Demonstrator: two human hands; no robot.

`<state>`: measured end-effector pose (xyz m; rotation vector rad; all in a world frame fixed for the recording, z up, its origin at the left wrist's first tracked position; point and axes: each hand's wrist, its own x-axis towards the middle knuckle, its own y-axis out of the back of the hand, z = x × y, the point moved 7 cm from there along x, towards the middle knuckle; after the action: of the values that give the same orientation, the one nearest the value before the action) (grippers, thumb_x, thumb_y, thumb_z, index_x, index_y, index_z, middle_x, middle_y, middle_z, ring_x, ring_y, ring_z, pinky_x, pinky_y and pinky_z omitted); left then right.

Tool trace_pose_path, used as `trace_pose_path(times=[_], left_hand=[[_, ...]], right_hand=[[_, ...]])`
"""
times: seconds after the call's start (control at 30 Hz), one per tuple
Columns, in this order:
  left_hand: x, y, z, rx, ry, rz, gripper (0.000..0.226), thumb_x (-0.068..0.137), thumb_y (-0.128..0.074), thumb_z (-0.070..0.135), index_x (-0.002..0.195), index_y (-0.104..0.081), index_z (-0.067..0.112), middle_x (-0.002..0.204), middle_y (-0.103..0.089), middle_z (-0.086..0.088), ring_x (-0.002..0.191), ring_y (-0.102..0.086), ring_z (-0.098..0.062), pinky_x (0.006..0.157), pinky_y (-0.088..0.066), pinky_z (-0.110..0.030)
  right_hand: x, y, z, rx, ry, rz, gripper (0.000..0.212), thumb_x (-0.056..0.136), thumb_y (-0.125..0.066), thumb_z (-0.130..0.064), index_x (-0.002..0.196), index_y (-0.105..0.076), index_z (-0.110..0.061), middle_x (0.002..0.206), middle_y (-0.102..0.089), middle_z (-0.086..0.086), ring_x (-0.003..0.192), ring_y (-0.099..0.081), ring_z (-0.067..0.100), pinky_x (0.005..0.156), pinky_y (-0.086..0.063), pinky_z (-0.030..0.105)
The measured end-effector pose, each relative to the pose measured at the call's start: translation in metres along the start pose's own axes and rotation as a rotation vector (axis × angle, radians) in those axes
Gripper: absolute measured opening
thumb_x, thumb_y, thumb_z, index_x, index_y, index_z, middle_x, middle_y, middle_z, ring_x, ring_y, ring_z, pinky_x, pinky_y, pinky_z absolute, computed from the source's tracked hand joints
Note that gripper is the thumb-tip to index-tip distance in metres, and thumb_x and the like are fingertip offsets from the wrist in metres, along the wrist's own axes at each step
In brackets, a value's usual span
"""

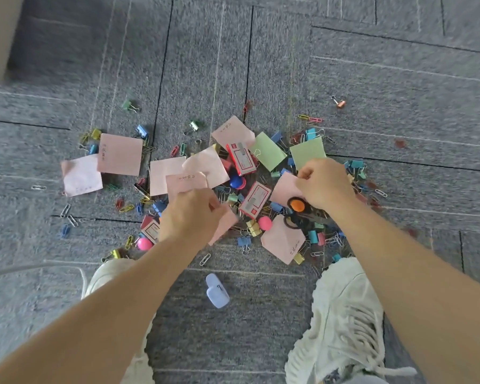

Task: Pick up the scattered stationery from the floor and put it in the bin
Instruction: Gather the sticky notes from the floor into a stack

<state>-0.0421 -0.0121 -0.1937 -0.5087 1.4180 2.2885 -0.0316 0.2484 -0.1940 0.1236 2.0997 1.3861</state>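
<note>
Both bare arms reach down from six o'clock, with the backs of the hands up. The left hand (190, 214) has its fingers curled together and pinched on soft pink paper notes (222, 226). One sheet sticks out at twelve o'clock of the knuckles and one hangs out at three o'clock. The right hand (326, 184) is bent at the wrist. Its fingertips are closed tight on the edge of another pink note (283, 188), which lies at nine o'clock of it.

The heap of stationery (237, 182) lies on the rough grey carpet (372, 79), at twelve o'clock of two white knitted shoes (344, 314). In the heap are flat square papers, some pink and some green notes (266, 151). There are small red and white card boxes (254, 200), little metal binder clips (244, 241) in many colours, and thin bent wire paper clips (204, 259). A round orange button (297, 206) sits in a black ring, just at seven o'clock of the right hand. A smooth pink ball (265, 223) is near it. A pale blue plastic piece (217, 291) with round corners lies alone between the shoes.
</note>
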Motion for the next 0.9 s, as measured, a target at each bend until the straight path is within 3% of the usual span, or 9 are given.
trace_pose_path(times=[0.1, 0.17, 0.27, 0.37, 0.53, 0.6, 0.73, 0.83, 0.9], left_hand=[[-0.006, 0.009, 0.015, -0.351, -0.095, 0.038, 0.016, 0.087, -0.074, 0.036, 0.077, -0.066, 0.026, 0.074, -0.065, 0.01, 0.065, -0.058, -0.005, 0.056, -0.047, -0.016], [-0.005, 0.009, 0.011, -0.623, 0.053, 0.078, 0.017, 0.087, -0.075, 0.034, 0.078, -0.068, 0.022, 0.077, -0.066, 0.006, 0.066, -0.057, -0.007, 0.054, -0.047, -0.017], [-0.002, -0.01, 0.004, -1.048, 0.354, -0.005, 0.01, 0.089, -0.074, 0.02, 0.086, -0.066, 0.013, 0.091, -0.071, -0.007, 0.073, -0.066, -0.017, 0.056, -0.058, -0.03], [-0.004, -0.022, 0.008, -1.274, 0.466, -0.109, 0.005, 0.09, -0.07, 0.005, 0.09, -0.067, 0.01, 0.093, -0.075, -0.012, 0.076, -0.072, -0.02, 0.058, -0.056, -0.024], [-0.007, -0.02, 0.017, -1.482, 0.448, -0.199, 0.005, 0.091, -0.066, 0.004, 0.09, -0.068, 0.009, 0.085, -0.076, -0.008, 0.072, -0.074, -0.015, 0.058, -0.056, -0.022], [-0.008, -0.02, 0.019, -1.509, 0.417, -0.225, 0.008, 0.094, -0.062, 0.005, 0.09, -0.067, 0.009, 0.084, -0.076, -0.007, 0.072, -0.074, -0.015, 0.058, -0.057, -0.023], [-0.008, -0.024, 0.019, -1.555, 0.383, -0.284, 0.008, 0.093, -0.061, 0.008, 0.09, -0.068, 0.01, 0.088, -0.076, -0.009, 0.081, -0.073, -0.02, 0.07, -0.061, -0.03], [-0.009, -0.025, 0.019, -1.599, 0.382, -0.298, 0.008, 0.094, -0.06, 0.008, 0.089, -0.067, 0.009, 0.088, -0.076, -0.01, 0.082, -0.072, -0.021, 0.07, -0.062, -0.032], [-0.008, -0.025, 0.019, -1.607, 0.387, -0.298, 0.013, 0.095, -0.061, 0.008, 0.082, -0.065, 0.01, 0.088, -0.075, -0.011, 0.085, -0.07, -0.025, 0.079, -0.061, -0.037]], right_hand=[[-0.018, 0.026, -0.019, 0.155, 0.11, 0.016, 0.011, 0.086, -0.072, -0.022, 0.077, -0.066, -0.022, 0.072, -0.057, -0.009, 0.071, -0.057, 0.016, 0.054, -0.033, 0.019], [-0.023, 0.045, -0.029, 0.269, 0.159, 0.072, 0.011, 0.084, -0.075, -0.026, 0.076, -0.068, -0.022, 0.072, -0.061, -0.006, 0.064, -0.052, 0.011, 0.055, -0.037, 0.018], [-0.017, 0.048, -0.02, 0.788, -0.116, 0.023, 0.01, 0.086, -0.075, -0.02, 0.078, -0.069, -0.023, 0.077, -0.065, -0.002, 0.061, -0.049, 0.01, 0.055, -0.044, 0.027], [-0.024, 0.021, -0.023, 1.326, -0.375, -0.233, 0.006, 0.088, -0.07, -0.013, 0.087, -0.067, -0.017, 0.076, -0.058, 0.003, 0.053, -0.04, 0.008, 0.046, -0.03, 0.019], [-0.044, -0.013, -0.027, 1.215, -0.407, -0.4, 0.018, 0.075, -0.077, -0.017, 0.092, -0.069, -0.015, 0.08, -0.058, 0.004, 0.059, -0.041, 0.009, 0.051, -0.031, 0.021], [-0.05, -0.024, -0.023, 1.166, -0.446, -0.396, 0.008, 0.082, -0.075, -0.016, 0.087, -0.069, -0.018, 0.073, -0.064, 0.0, 0.062, -0.044, 0.012, 0.058, -0.033, 0.025], [-0.049, -0.036, -0.024, 1.206, -0.442, -0.4, 0.009, 0.086, -0.074, -0.016, 0.086, -0.065, -0.018, 0.096, -0.066, 0.014, 0.084, -0.049, 0.026, 0.055, -0.036, 0.026], [-0.046, -0.037, -0.026, 1.202, -0.437, -0.327, 0.013, 0.086, -0.074, -0.014, 0.083, -0.062, -0.018, 0.089, -0.068, 0.01, 0.081, -0.054, 0.024, 0.051, -0.037, 0.024], [-0.046, -0.039, -0.029, 1.225, -0.437, -0.294, 0.015, 0.086, -0.075, -0.014, 0.082, -0.062, -0.018, 0.085, -0.068, 0.007, 0.077, -0.055, 0.021, 0.053, -0.038, 0.025]])
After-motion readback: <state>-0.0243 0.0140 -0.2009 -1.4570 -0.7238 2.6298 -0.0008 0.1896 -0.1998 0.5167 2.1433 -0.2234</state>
